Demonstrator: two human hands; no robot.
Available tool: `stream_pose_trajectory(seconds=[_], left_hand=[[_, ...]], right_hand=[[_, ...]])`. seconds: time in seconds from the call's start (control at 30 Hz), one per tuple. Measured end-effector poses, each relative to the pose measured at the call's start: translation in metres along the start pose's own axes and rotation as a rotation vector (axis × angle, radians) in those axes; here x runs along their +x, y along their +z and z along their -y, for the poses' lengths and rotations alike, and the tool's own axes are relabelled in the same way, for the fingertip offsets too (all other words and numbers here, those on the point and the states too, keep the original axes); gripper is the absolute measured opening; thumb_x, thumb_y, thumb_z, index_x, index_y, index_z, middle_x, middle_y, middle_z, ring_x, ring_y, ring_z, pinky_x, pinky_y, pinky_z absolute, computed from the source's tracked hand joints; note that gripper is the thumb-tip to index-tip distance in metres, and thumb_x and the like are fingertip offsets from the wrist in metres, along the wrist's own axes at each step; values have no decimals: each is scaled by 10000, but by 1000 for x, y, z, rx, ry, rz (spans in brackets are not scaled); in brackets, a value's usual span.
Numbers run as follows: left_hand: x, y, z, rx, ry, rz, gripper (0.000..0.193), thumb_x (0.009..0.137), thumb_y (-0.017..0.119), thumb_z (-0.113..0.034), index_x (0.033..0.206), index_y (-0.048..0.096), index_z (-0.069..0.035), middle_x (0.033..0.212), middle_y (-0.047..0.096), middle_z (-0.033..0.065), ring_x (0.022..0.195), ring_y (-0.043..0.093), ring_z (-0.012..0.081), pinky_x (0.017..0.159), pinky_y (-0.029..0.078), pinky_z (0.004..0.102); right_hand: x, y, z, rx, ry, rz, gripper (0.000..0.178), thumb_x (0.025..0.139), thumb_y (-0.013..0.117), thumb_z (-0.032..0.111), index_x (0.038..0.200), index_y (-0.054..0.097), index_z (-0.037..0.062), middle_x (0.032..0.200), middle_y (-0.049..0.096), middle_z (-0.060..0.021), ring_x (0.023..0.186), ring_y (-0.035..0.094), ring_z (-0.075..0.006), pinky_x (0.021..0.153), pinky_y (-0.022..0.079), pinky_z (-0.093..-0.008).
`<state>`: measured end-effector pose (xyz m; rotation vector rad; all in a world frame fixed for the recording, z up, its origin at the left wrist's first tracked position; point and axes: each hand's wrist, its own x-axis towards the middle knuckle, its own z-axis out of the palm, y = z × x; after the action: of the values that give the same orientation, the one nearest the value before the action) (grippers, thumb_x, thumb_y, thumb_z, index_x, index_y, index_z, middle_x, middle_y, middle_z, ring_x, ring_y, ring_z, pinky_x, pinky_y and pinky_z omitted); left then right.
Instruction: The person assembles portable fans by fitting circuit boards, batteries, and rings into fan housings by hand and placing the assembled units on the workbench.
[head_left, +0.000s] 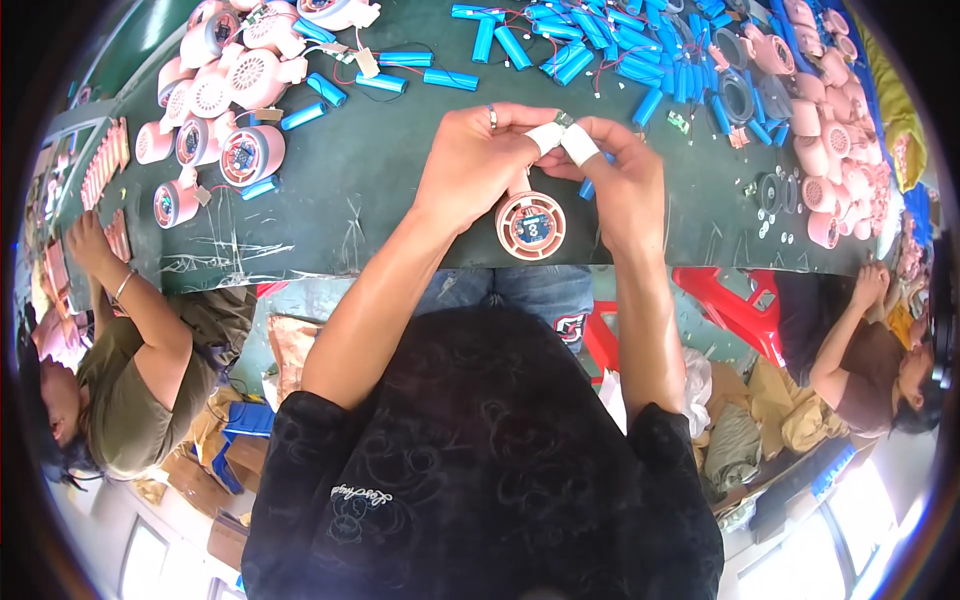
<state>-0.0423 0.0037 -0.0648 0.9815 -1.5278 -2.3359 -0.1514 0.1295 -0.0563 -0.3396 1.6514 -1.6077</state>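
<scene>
My left hand [475, 165] and my right hand [628, 178] meet above the green worktop, both thumbs wrapped in white tape. Between their fingertips is a small green circuit board [564, 119], pinched from both sides. Just below sits a pink handheld fan body [530, 226], its round open end showing a blue circuit board; its narrow handle runs up under my left hand, and whether that hand also grips it is hidden. Part of a blue cylindrical battery [587, 188] shows beside my right fingers.
Many blue batteries [570, 62] with thin wires lie across the far side. Pink fan housings [255, 78] pile at the far left, and more pink parts [835, 150] at the right. Dark grey rings [735, 95] lie nearby. Other people work at both sides; a red stool [735, 310] stands below.
</scene>
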Motion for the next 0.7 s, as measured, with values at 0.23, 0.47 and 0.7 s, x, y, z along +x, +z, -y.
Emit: stream_pose_trajectory(seconds=[0.23,0.47,0.7], left_hand=[[-40,-6,-2,730,672,-15,631,757,818,-164,1346,606,-86,1331,600,170,1248,574,329,1037,472,429],[-66,-9,-2,973,611,-11,687,681,742,-26,1339,570,-127,1299,537,134,1196,517,361,1031,424,438],[-53,-34,3,805,617,-56,806,702,631,37,1472,476,-144,1545,346,167,1369,425,369,1155,354,429]], right_hand=[[-23,-22,-2,-117,-90,-138,174,947,666,58,1071,653,-63,959,725,-120,902,716,-182,831,554,-283],[-42,-44,-5,-308,-127,-208,168,951,665,79,1090,659,-16,966,709,-64,905,682,-125,803,527,-269],[-7,-34,58,-791,-665,-264,202,895,678,24,1094,703,48,1142,656,-134,1009,663,-256,823,550,-357]])
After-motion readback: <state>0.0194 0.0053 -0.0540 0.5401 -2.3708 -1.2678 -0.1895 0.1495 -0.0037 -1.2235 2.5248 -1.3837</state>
